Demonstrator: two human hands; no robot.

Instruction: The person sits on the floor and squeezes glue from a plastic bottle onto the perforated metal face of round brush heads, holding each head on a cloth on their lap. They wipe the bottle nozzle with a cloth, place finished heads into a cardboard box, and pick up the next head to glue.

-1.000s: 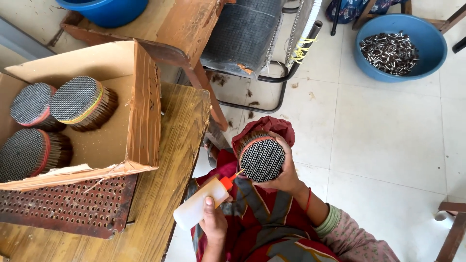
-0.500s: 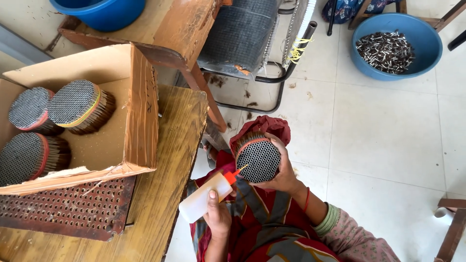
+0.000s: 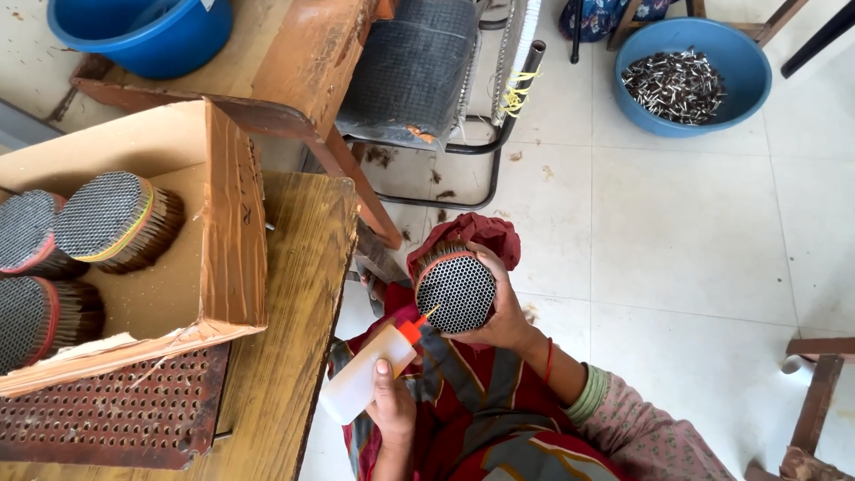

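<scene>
My right hand (image 3: 505,313) grips a round bundle of thin tubes (image 3: 455,292) banded in red, its honeycomb end face turned up toward me. A dark red cloth (image 3: 472,233) lies just behind the bundle. My left hand (image 3: 392,405) holds a white squeeze bottle (image 3: 361,379) with an orange nozzle. The nozzle tip touches the lower left edge of the bundle's face. Both hands hover over my lap, right of the wooden table (image 3: 298,294).
An open cardboard box (image 3: 227,232) on the table holds three similar bundles (image 3: 107,218). A perforated brown board (image 3: 107,419) lies under it. A blue basin of small tubes (image 3: 681,76) sits far right, a blue tub (image 3: 142,31) far left, a metal-framed chair (image 3: 427,80) ahead.
My left hand has tilted the bottle up and brought its nozzle from below the bundle to the edge of its face. The right hand keeps the bundle nearly still.
</scene>
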